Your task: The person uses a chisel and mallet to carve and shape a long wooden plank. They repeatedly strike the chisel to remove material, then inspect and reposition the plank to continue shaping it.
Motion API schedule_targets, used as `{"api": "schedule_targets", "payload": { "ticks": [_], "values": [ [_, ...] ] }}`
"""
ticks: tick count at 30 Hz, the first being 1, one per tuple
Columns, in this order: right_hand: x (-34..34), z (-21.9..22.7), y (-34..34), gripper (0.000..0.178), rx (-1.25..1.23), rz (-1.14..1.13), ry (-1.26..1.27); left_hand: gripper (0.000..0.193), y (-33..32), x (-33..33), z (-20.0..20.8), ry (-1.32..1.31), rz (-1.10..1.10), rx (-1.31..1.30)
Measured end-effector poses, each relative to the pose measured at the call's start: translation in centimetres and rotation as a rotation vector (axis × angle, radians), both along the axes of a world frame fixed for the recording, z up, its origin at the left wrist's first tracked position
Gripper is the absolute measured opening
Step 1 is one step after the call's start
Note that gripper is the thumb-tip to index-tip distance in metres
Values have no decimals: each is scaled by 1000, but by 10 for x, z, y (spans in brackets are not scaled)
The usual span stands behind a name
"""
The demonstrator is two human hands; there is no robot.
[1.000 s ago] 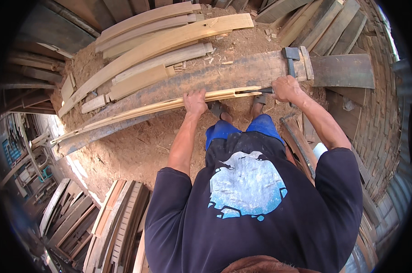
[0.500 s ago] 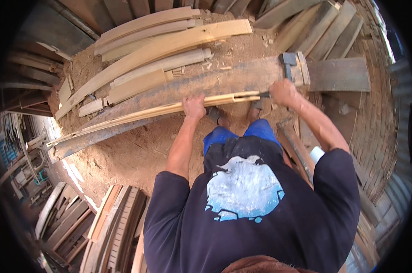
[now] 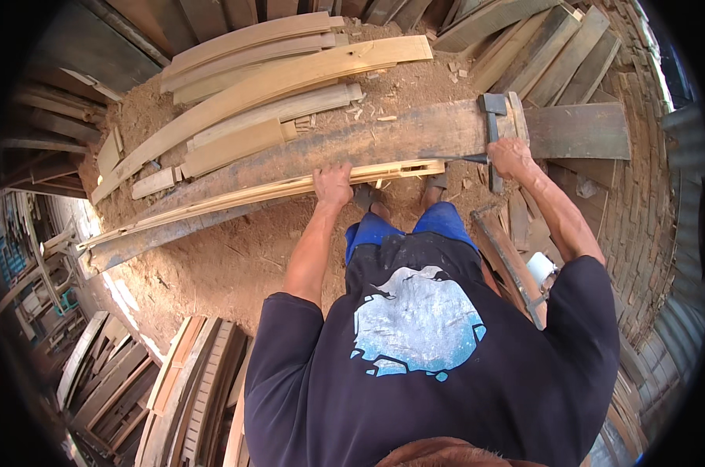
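Observation:
My left hand [image 3: 333, 185] is closed over a long, thin, curved wooden board [image 3: 243, 191], set on edge along the near side of a wide work plank [image 3: 414, 128]. A split or slot shows at the board's right end. My right hand [image 3: 512, 159] is closed on the dark handle of a narrow tool that looks like a chisel [image 3: 467, 158]. Its thin blade points left, at the board's right end; whether the tip touches the wood is hard to tell. Beside my right hand is a dark hammer [image 3: 493, 103], its handle passing next to my fingers.
Curved wooden pieces [image 3: 274, 89] lie beyond the plank among sawdust. More boards [image 3: 566, 54] are stacked at the far right and in a pile [image 3: 185, 389] at the lower left. A frame-like tool [image 3: 516, 268] and a white object [image 3: 541, 268] sit right of my legs.
My right hand has moved right and slightly up with the chisel, so more of its blade shows. My left hand stays on the board, which has shifted very little.

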State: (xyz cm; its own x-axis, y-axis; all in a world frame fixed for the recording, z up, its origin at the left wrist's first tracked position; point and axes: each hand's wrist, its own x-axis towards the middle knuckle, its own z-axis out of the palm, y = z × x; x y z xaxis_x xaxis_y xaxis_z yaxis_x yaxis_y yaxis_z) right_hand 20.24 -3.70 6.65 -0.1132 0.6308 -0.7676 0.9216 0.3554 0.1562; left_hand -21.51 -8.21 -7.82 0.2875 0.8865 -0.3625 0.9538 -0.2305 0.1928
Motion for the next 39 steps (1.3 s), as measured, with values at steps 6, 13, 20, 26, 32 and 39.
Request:
{"api": "schedule_targets", "payload": {
  "ticks": [6,13,20,26,32,39],
  "values": [
    [-11,12,-17,17,67,-45,146,30,-5,-1,-4,1,39,16],
    [-21,7,-18,17,44,-62,56,27,-4,-2,-4,-4,9,43],
    [-70,-25,-6,18,11,-39,55,29,-1,-3,-9,-26,28,82],
    [-43,-10,-4,22,-28,11,119,32,2,0,0,-17,0,46],
    [11,34,-27,32,99,-294,264,36,0,1,-1,-3,17,18],
    [8,8,-28,38,195,-475,321,33,-6,0,-8,-9,10,83]
  ]
}}
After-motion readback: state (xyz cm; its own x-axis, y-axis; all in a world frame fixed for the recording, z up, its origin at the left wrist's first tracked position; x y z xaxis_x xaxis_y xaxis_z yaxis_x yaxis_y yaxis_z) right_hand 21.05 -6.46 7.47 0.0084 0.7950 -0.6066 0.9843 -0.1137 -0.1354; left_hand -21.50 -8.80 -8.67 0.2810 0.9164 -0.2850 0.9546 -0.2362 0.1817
